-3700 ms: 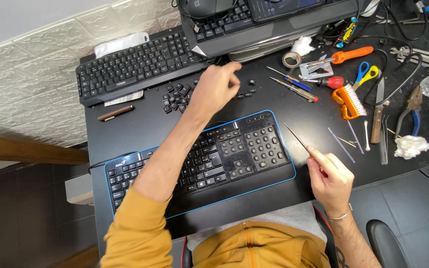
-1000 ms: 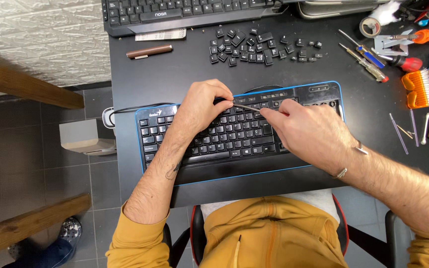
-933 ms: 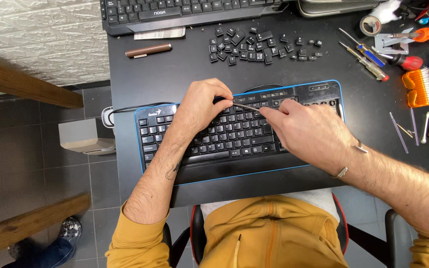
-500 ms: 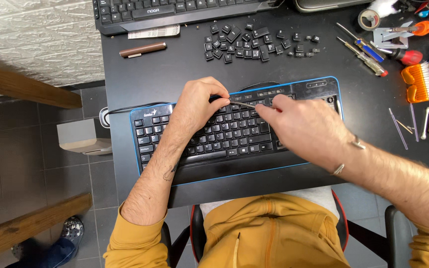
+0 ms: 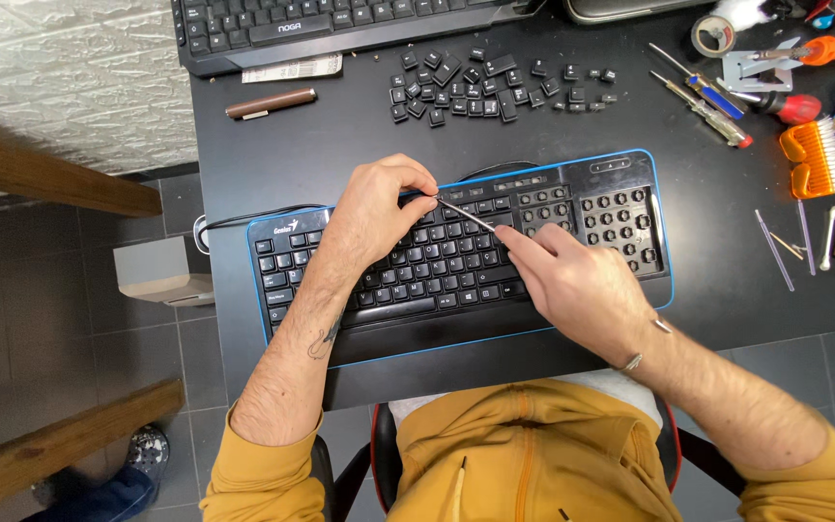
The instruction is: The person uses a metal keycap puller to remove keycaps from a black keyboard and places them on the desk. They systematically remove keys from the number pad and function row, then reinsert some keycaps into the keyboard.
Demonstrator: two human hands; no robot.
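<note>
A black keyboard with a blue rim (image 5: 630, 164) lies on the black desk in front of me. Its number pad at the right has no keycaps. My left hand (image 5: 374, 217) rests on the upper middle rows, fingertips pinched at one key. My right hand (image 5: 572, 285) holds a thin metal pick (image 5: 466, 215) whose tip meets my left fingertips at that key. A pile of loose black keycaps (image 5: 480, 87) lies beyond the keyboard.
A second black keyboard (image 5: 340, 24) sits at the desk's far edge, a brown pen (image 5: 271, 103) near it. Screwdrivers (image 5: 703, 97), an orange brush (image 5: 814, 159), tape roll (image 5: 714, 34), scissors and thin rods crowd the right side. Left of the desk are wooden beams and tiled floor.
My left hand came back from the keycap pile to the blue-rimmed keyboard. My right hand brought the pick onto the keys; its tip now sits at my left fingertips.
</note>
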